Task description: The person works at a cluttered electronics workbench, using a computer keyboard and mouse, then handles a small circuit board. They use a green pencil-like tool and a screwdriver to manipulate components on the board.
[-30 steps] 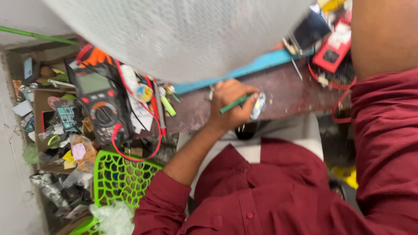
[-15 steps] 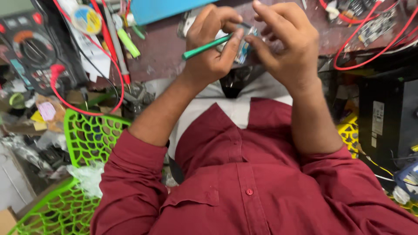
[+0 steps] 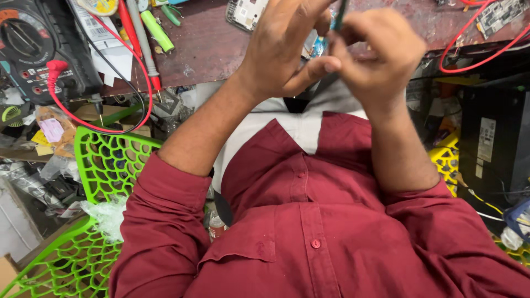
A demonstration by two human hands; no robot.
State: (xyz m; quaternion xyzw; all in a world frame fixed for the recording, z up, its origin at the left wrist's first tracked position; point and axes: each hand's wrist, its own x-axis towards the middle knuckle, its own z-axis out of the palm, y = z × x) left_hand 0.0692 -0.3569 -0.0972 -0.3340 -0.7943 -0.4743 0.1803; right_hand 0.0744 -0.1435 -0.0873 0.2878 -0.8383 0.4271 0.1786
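Cluttered workbench (image 3: 204, 49), both hands now closer, seemingly pinching green tool (image 3: 341, 12)

We've swung the green tool (image 3: 340, 14) from lying level to near upright, and both hands (image 3: 331, 52) now press closer together

The left hand (image 3: 287, 47) and right hand (image 3: 372, 52) press together and cover most of the green tool (image 3: 339, 14), whose upper end runs off the top edge. Whatever small part sits between the fingers is hidden; only a bluish sliver (image 3: 314, 47) shows, too small to tell. The meter (image 3: 33, 44) is cut by the top and left edges. The board (image 3: 245, 11) on the bench (image 3: 204, 49) is half out of frame. The right hand is blurred.
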